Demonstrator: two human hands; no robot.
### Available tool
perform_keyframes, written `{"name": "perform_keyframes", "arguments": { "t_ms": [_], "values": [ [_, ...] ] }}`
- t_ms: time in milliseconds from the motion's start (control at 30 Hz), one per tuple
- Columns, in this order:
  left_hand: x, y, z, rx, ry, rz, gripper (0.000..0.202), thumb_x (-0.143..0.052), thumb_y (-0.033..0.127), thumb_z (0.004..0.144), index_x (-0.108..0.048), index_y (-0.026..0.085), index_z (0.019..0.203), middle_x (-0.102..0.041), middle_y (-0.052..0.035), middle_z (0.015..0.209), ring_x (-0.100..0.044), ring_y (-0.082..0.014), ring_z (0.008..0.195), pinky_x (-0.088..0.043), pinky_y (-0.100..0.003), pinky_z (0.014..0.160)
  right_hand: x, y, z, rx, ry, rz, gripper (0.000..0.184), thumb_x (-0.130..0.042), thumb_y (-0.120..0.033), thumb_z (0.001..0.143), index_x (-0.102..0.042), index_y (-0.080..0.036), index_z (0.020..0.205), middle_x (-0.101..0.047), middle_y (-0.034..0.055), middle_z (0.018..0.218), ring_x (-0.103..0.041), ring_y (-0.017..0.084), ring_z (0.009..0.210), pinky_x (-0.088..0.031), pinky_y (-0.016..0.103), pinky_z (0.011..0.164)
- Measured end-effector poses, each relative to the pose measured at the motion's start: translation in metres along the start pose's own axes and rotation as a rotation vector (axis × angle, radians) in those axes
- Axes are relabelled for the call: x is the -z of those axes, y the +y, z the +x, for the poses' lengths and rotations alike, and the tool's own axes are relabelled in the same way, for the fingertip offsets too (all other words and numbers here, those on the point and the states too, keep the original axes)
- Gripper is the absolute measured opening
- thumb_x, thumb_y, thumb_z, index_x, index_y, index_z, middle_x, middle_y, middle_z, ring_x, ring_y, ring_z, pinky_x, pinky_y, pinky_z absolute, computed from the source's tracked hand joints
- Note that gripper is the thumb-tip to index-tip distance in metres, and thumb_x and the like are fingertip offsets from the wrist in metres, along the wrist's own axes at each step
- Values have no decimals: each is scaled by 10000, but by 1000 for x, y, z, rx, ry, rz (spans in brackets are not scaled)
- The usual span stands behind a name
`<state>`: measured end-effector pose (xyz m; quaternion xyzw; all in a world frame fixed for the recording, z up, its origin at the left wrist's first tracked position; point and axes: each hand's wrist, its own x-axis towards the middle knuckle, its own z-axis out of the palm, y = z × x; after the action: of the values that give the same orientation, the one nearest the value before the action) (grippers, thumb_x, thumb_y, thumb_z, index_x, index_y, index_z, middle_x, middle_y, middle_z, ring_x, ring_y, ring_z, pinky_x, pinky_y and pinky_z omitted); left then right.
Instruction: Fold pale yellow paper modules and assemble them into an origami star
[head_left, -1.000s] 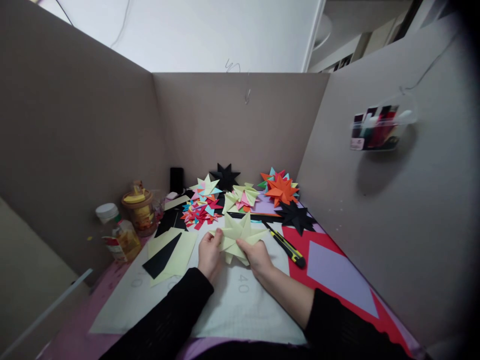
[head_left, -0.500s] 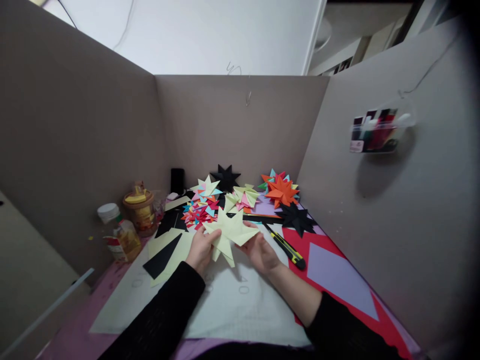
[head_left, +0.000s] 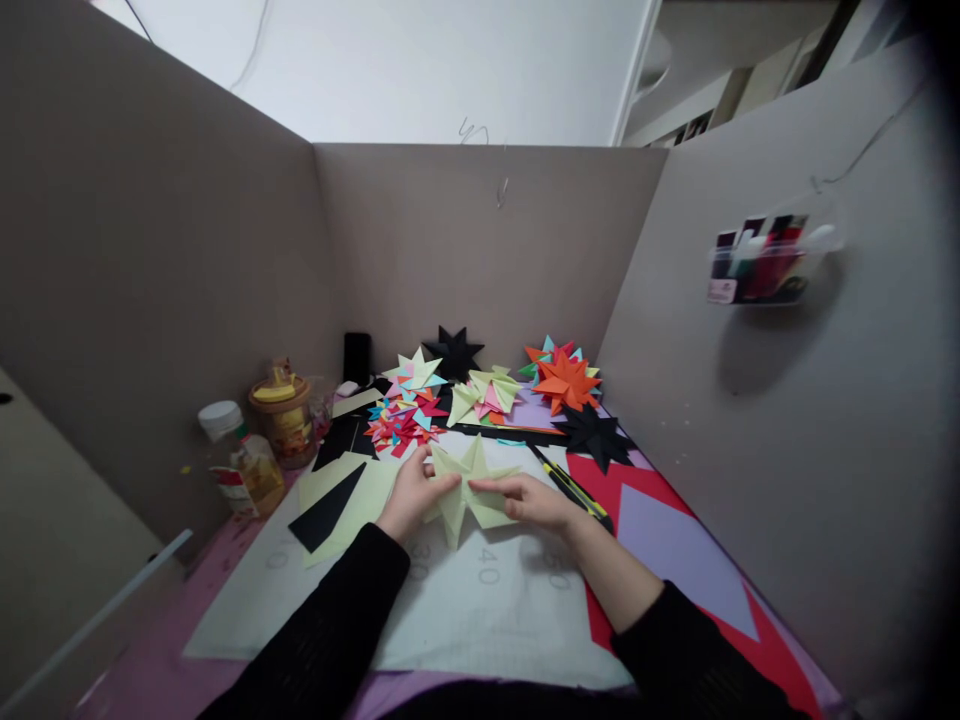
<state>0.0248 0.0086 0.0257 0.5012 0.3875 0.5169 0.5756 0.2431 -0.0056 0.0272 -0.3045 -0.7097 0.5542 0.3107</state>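
Both my hands hold a pale yellow folded paper star (head_left: 469, 485) just above the white cutting mat (head_left: 480, 610). My left hand (head_left: 411, 498) pinches the star's left side with fingers closed on it. From the right, my right hand (head_left: 536, 500) grips its edge, fingers laid over the paper. Beyond the star lie several finished paper stars: a black one (head_left: 453, 352), an orange one (head_left: 564, 381), a yellow and pink one (head_left: 486, 393) and another black one (head_left: 596, 433).
A yellow and black utility knife (head_left: 571, 487) lies right of my right hand. Yellow and black paper pieces (head_left: 341, 500) lie to the left. A jar (head_left: 281, 412) and a bottle (head_left: 238, 462) stand at the left wall. Red and lilac sheets (head_left: 675, 545) cover the right side. Cardboard walls enclose the desk.
The star was lifted and turned half a second ago; now it is lower, near the mat, and my right hand has shifted onto its right edge.
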Motion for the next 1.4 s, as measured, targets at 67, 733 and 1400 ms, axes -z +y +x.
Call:
{"name": "perform_keyframes", "arguments": {
  "t_ms": [67,733,1400],
  "values": [
    [-1,0,-1,-14,-6,8,472,-800,223,556,-580,154,968,-709,-128,851,-687,-259,730,-532,-307,578,0,0,0,10,-24,-22,669,-669,-583,661,-592,-200,1204,-636,84,1180,-574,294,1073,-418,425,928],
    [0,-14,11,-9,350,-332,415,-766,223,591,-580,156,955,-693,-85,923,-655,-155,687,-492,-239,600,-42,23,17,194,368,308,525,-615,-645,697,-629,-231,1019,-592,88,1160,-510,260,1146,-402,392,946],
    [13,5,3,-586,203,501,102,-678,226,705,-647,214,802,-589,-85,1047,-546,-232,1025,-462,-299,763,-24,20,11,51,358,103,531,-580,-594,756,-670,-196,1096,-682,86,1094,-590,263,1049,-376,428,982]
  ]
}}
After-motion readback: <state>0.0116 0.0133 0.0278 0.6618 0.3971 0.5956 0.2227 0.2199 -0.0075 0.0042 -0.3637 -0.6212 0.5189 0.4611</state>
